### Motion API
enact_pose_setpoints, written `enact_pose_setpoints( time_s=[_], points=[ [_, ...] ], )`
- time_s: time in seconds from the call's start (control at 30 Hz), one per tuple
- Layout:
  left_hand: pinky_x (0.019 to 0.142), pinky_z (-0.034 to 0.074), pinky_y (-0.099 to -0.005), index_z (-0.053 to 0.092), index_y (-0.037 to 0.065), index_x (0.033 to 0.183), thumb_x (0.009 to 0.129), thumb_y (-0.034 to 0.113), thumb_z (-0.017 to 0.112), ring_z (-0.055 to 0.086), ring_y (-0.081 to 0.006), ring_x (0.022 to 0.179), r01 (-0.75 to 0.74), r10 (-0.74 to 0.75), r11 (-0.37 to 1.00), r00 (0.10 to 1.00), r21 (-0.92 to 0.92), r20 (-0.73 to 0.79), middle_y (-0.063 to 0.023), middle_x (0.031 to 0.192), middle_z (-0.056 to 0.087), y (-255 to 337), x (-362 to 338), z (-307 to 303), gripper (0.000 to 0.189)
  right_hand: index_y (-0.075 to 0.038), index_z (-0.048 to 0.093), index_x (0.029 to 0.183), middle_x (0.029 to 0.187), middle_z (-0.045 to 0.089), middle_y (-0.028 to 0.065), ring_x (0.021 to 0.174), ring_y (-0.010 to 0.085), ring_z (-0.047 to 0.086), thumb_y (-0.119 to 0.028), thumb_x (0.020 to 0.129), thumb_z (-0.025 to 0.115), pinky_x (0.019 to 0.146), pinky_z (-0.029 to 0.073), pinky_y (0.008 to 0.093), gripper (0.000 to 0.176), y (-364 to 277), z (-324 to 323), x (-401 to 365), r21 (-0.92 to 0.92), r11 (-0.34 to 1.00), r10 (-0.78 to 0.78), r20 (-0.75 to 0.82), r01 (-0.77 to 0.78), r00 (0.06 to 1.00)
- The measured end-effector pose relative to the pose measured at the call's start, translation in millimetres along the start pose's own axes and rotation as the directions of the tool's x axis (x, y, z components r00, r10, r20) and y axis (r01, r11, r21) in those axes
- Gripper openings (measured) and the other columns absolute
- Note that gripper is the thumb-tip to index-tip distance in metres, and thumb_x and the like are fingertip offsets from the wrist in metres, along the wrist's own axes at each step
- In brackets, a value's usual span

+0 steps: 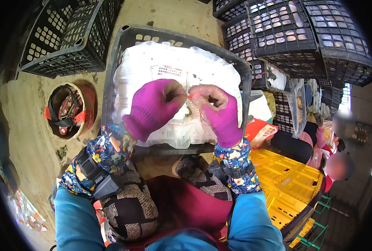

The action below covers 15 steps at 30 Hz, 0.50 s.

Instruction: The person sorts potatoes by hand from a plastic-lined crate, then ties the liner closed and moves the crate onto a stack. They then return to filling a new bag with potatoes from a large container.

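Both my hands wear purple gloves with the fingertips bare or worn, and they meet over a black plastic crate [125, 35]. A white plastic bag [144, 62] with red print fills the crate. My left hand [159, 104] is closed in a pinch, thumb against forefinger; what lies between them is too small to make out. Close to it on the right, my right hand [219, 109] pinches a thin red string [190, 96], which shows between the two hands. Below the fingers, part of the bag's surface is hidden by the hands.
An open black crate [64, 58] stands at upper left, above a round bucket [87, 111] with a patterned item inside. Black crates [282, 37] are stacked at upper right. Yellow crates [286, 180] sit at lower right, with two people [315, 146] beyond. A red-and-white bag [259, 131] lies beside my crate.
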State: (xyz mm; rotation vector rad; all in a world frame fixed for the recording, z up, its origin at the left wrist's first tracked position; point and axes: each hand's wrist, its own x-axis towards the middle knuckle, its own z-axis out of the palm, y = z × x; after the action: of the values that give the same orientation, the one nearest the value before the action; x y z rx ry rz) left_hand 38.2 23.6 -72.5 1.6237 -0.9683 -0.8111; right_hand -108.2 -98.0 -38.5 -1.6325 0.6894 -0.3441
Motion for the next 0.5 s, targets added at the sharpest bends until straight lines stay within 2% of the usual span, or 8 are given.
enact_pose_setpoints(
  time_s=[0.07, 0.1, 0.17, 0.27, 0.37, 0.4, 0.5],
  points=[
    [0.062, 0.048, -0.0243, 0.067, 0.000, 0.089, 0.086, 0.007, 0.067, 0.056, -0.0060, 0.067, 0.021, -0.021, 1.000, 1.000, -0.017, 0.016, -0.0008, 0.074, 0.063, 3, 4, 0, 0.007, 0.000, 0.067, 0.103, 0.092, 0.069, 0.0059, 0.078, 0.0077, 0.062, -0.012, 0.093, 0.064, 0.068, 0.050, 0.0224, 0.016, -1, -4, 4, 0.177, 0.981, 0.085, -0.027, -0.079, 0.996],
    [0.063, 0.049, -0.0268, 0.068, 0.003, 0.088, 0.085, 0.010, 0.068, 0.059, -0.0100, 0.067, 0.023, -0.023, 1.000, 1.000, 0.002, 0.004, -0.0023, 0.074, 0.065, 3, 4, 1, 0.008, 0.000, 0.067, 0.104, 0.092, 0.069, 0.0061, 0.077, 0.0073, 0.061, -0.011, 0.094, 0.063, 0.067, 0.050, 0.0224, 0.016, -1, -5, 5, 0.264, 0.958, 0.127, -0.036, -0.113, 0.991],
    [0.065, 0.052, -0.0316, 0.071, 0.008, 0.087, 0.083, 0.018, 0.069, 0.067, -0.0182, 0.067, 0.028, -0.027, 0.999, 0.999, 0.041, -0.025, -0.0055, 0.073, 0.068, 1, 5, 2, 0.010, -0.001, 0.065, 0.100, 0.092, 0.068, 0.0058, 0.075, 0.0064, 0.059, -0.012, 0.095, 0.062, 0.064, 0.047, 0.0210, 0.013, -5, -7, 2, 0.314, 0.943, 0.118, -0.002, -0.111, 0.993],
    [0.064, 0.049, -0.0238, 0.068, -0.001, 0.095, 0.086, 0.008, 0.069, 0.056, -0.0060, 0.068, 0.094, -0.095, 0.995, 0.993, 0.031, 0.071, -0.0009, 0.075, 0.064, 18, 3, -2, 0.013, -0.003, 0.061, 0.093, 0.092, 0.066, 0.0049, 0.067, 0.0068, 0.058, -0.014, 0.095, 0.062, 0.058, 0.044, 0.0201, 0.011, -12, -6, 1, 0.378, 0.920, 0.115, 0.005, -0.108, 0.993],
    [0.065, 0.049, -0.0242, 0.068, -0.001, 0.098, 0.085, 0.008, 0.070, 0.057, -0.0064, 0.069, 0.076, -0.075, 0.997, 0.996, -0.026, 0.041, -0.0012, 0.076, 0.064, 15, 6, 4, 0.016, -0.003, 0.062, 0.095, 0.090, 0.065, 0.0044, 0.065, 0.0073, 0.059, -0.013, 0.094, 0.062, 0.057, 0.046, 0.0212, 0.010, 0, -8, 4, 0.037, 0.994, -0.099, -0.032, 0.101, 0.995],
    [0.066, 0.049, -0.0247, 0.068, -0.001, 0.097, 0.086, 0.011, 0.070, 0.057, -0.0075, 0.071, 0.050, -0.050, 0.998, 0.999, 0.041, 0.012, -0.0020, 0.079, 0.065, 16, 7, 3, 0.016, -0.002, 0.062, 0.095, 0.083, 0.064, 0.0035, 0.065, 0.0064, 0.060, -0.012, 0.093, 0.063, 0.057, 0.047, 0.0216, 0.010, -4, -9, 3, -0.262, 0.946, -0.212, -0.047, 0.193, 0.976],
    [0.067, 0.051, -0.0279, 0.070, 0.003, 0.093, 0.084, 0.012, 0.072, 0.065, -0.0132, 0.073, 0.041, -0.037, 0.952, 0.999, -0.304, 0.021, -0.0031, 0.080, 0.068, 11, 11, 11, 0.013, -0.002, 0.061, 0.094, 0.078, 0.063, 0.0029, 0.068, 0.0063, 0.061, -0.012, 0.093, 0.062, 0.058, 0.048, 0.0211, 0.010, -11, -10, -3, -0.144, 0.969, -0.213, -0.060, 0.203, 0.975]
  ],
)
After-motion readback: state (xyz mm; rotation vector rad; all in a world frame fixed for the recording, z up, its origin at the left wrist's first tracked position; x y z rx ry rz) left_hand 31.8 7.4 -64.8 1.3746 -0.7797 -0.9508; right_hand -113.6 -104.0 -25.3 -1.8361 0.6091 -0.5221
